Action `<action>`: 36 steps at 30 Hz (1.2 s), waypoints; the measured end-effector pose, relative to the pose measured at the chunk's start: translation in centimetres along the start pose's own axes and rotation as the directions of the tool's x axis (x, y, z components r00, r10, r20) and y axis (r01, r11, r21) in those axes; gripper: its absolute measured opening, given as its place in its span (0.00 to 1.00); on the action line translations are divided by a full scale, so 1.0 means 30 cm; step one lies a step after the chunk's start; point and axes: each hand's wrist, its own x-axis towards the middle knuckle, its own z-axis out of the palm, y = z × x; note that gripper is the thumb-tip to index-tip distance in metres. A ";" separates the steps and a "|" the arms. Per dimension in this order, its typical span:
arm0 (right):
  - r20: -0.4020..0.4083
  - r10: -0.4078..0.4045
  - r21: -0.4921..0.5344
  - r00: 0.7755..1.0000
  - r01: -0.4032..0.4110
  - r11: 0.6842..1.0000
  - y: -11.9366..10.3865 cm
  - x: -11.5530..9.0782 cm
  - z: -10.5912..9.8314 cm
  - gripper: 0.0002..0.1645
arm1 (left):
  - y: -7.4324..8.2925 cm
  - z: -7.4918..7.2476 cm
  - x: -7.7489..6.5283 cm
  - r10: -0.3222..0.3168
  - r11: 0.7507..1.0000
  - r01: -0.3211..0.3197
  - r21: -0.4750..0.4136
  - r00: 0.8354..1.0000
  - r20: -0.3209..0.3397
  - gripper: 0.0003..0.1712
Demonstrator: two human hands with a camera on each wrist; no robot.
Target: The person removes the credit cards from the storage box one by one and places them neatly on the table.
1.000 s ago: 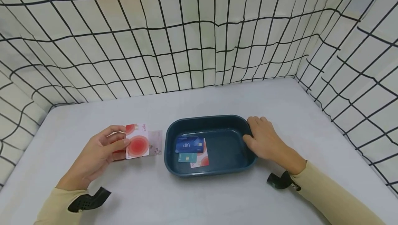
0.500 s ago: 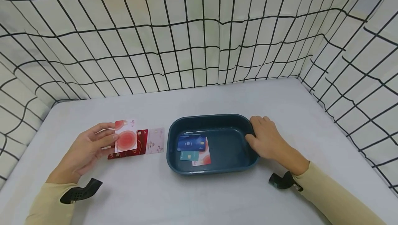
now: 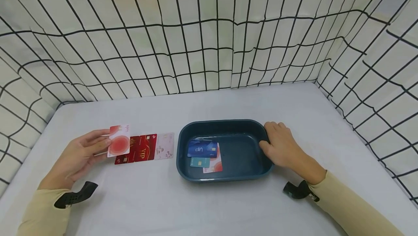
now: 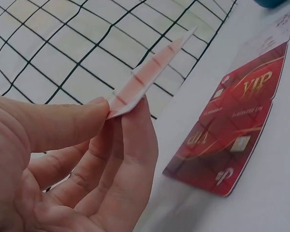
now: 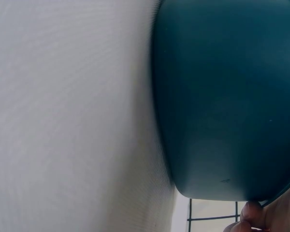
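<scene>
In the head view my left hand [image 3: 80, 154] pinches a white card with red circles [image 3: 119, 141] between thumb and fingers, raised over the table. The left wrist view shows that card [image 4: 145, 77] nearly edge-on. Just right of it, two red VIP cards [image 3: 143, 148] lie side by side, and a pale pink card [image 3: 164, 146] continues the row. My right hand [image 3: 281, 143] grips the right rim of a dark teal tray [image 3: 225, 179]. Inside the tray a blue VIP card [image 3: 201, 149] and a smaller teal card [image 3: 200, 162] partly cover a white-and-red card [image 3: 215, 164].
A white cloth [image 3: 147, 199] covers the table. Behind and along both sides rise white walls with a black grid [image 3: 209, 36]. In the right wrist view the tray's outer wall [image 5: 227, 96] fills much of the picture.
My left hand has moved left with the white-and-red card, uncovering the two red VIP cards beside the pale pink one. My right hand stays on the tray's rim.
</scene>
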 end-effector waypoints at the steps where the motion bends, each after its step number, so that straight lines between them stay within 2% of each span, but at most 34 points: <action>1: 0.001 0.001 0.001 1.000 -0.001 1.000 0.000 0.000 -0.001 0.06 | -0.001 -0.009 -0.002 -0.004 1.000 0.004 -0.008 1.000 -0.005 0.15; 7: 0.006 0.003 0.002 1.000 -0.003 1.000 -0.002 -0.001 -0.006 0.07 | -0.005 -0.044 -0.009 -0.003 0.999 0.003 -0.052 1.000 0.009 0.16; 17: -0.008 0.001 0.013 1.000 -0.001 1.000 -0.009 -0.003 -0.012 0.06 | 0.000 -0.078 -0.004 -0.024 0.998 0.023 0.063 0.999 0.022 0.16; 22: -0.015 0.008 0.007 1.000 -0.008 1.000 -0.010 -0.007 -0.017 0.05 | -0.009 -0.089 -0.009 -0.015 0.994 0.013 0.106 1.000 0.022 0.16; 31: 0.003 0.008 0.005 1.000 -0.008 1.000 -0.008 0.000 -0.006 0.06 | -0.029 -0.096 -0.033 0.020 0.994 -0.024 0.110 0.999 0.037 0.17; 34: 0.006 0.011 0.005 1.000 -0.011 1.000 -0.008 -0.002 -0.002 0.06 | -0.028 -0.099 -0.035 0.013 0.986 -0.017 0.166 1.000 0.023 0.17; 36: 0.007 0.011 0.009 1.000 -0.011 1.000 -0.010 -0.005 -0.003 0.06 | -0.032 -0.105 -0.035 -0.007 0.968 0.008 0.251 1.000 -0.005 0.15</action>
